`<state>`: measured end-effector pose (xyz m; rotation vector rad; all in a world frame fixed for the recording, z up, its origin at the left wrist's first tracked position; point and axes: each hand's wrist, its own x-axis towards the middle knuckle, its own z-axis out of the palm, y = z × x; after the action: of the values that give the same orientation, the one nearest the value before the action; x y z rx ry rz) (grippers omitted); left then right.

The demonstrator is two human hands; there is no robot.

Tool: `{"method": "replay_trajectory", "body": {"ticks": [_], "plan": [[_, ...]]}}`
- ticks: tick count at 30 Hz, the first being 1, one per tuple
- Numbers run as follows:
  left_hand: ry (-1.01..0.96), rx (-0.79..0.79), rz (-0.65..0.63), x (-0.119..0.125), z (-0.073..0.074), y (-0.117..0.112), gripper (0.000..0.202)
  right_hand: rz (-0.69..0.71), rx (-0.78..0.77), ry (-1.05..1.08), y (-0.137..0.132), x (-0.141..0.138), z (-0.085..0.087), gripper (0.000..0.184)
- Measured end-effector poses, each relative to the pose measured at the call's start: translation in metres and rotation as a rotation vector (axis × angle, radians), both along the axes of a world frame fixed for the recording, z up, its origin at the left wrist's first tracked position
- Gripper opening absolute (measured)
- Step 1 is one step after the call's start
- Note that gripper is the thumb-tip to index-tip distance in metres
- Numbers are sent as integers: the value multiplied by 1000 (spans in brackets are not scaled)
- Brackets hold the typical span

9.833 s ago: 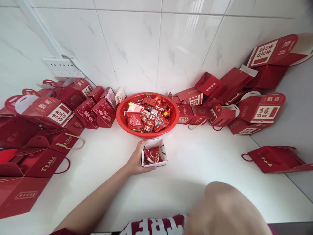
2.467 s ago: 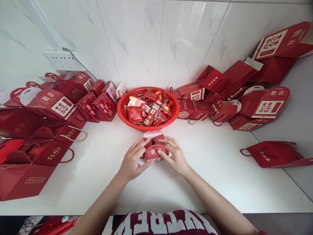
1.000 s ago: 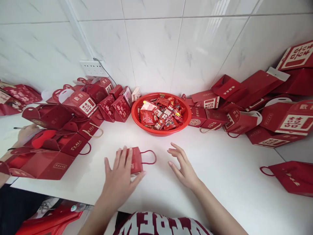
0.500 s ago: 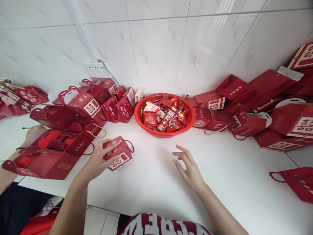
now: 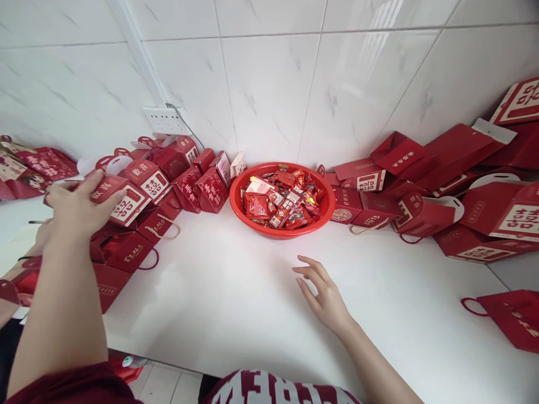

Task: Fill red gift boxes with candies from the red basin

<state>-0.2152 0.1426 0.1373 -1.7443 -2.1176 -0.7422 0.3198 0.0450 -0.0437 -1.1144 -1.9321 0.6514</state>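
Observation:
My left hand (image 5: 78, 206) is raised at the far left and grips a small red gift box (image 5: 122, 203) with a white label, holding it over the pile of red boxes (image 5: 126, 247) on the left. My right hand (image 5: 322, 292) rests just above the white countertop (image 5: 236, 297) with fingers spread and nothing in it. A red basket (image 5: 282, 224) full of red candy packets (image 5: 280, 199) stands at the back against the tiled wall.
More red gift boxes and bags (image 5: 421, 185) lie heaped along the wall to the right, and one red bag (image 5: 505, 317) lies alone at the right edge. Another person's hand (image 5: 40, 235) shows behind the left pile. A white socket strip (image 5: 166, 120) is on the wall.
My left hand has carried the closed small box from the counter's middle up and left to the left pile. My right hand has stayed open in about the same place.

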Motion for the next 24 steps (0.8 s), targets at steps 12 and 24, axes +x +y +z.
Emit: {"method": "replay_trajectory", "body": {"ticks": [12,24], "plan": [[55,-251,139,-16,-22,28,110,17,-9,-25,-1,0,2,26],[134,-325,125,-12,-14,29,137,34,44,-93,-1,0,14,24]]}}
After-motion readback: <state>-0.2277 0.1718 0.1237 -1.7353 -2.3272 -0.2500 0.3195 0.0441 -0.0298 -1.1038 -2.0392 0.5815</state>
